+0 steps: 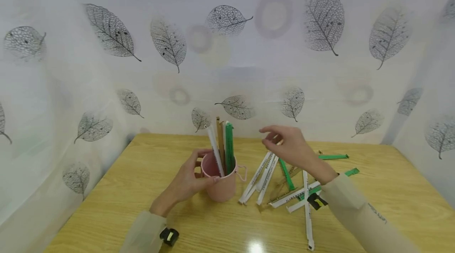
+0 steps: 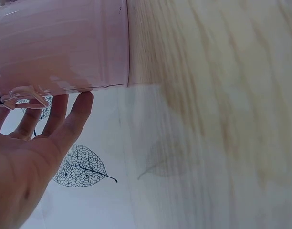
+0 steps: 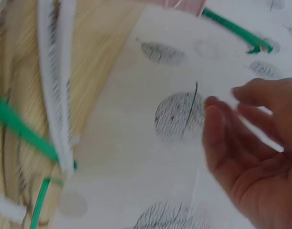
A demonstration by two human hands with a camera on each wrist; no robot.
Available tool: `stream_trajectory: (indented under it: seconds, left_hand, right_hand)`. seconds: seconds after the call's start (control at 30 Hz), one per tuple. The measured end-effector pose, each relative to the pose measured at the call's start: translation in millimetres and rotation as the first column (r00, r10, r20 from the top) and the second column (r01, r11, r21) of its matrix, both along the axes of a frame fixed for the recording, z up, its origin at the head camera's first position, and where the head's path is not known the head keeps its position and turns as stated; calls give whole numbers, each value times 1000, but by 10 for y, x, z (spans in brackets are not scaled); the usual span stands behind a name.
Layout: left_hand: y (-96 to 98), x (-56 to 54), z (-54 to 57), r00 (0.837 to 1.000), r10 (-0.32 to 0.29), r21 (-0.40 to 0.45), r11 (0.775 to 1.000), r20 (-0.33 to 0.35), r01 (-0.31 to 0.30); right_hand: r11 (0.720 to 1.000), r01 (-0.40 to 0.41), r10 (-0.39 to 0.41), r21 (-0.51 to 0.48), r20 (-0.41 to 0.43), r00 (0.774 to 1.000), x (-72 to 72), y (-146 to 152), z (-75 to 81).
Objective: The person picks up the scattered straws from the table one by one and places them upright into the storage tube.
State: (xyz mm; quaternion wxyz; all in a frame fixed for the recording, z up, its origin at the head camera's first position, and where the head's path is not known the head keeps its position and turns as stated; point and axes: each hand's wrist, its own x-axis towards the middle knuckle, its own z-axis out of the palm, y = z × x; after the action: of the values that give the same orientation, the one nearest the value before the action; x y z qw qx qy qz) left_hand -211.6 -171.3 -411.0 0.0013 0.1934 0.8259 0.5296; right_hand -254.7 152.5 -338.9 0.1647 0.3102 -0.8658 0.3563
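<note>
A pink cup [image 1: 221, 188] with a small handle on its right stands on the table. My left hand [image 1: 188, 178] grips it from the left, thumb at the front of the rim and fingers round the side. In the left wrist view, the fingers touch the cup's wall [image 2: 60, 47]. Several slim wrapped sticks lean upright inside: a white stick [image 1: 215, 150], brown sticks [image 1: 222, 142] and a green stick [image 1: 229, 146]. My right hand [image 1: 289, 146] hovers over the loose pile, fingers loosely bent, with nothing between them in the right wrist view.
Several wrapped sticks lie crossed on the table right of the cup: white sticks [image 1: 267, 178], a green stick [image 1: 287, 174] and brown ones among them. One white stick [image 1: 308, 221] reaches toward the front edge. A leaf-patterned curtain [image 1: 241, 79] hangs behind the table [image 1: 142, 170].
</note>
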Motion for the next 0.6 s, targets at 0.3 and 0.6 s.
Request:
stream_trajectory:
  seconds: [0.3, 0.6]
  left_hand:
    - [-17, -12, -17, 1000, -6, 0, 1000, -6, 6]
    - [0, -12, -18, 1000, -4, 4, 1000, -1, 4]
  right_hand:
    - [909, 160, -278, 385, 275, 920, 6, 587, -212]
    - [882, 186, -403, 433, 489, 774, 29, 785, -442]
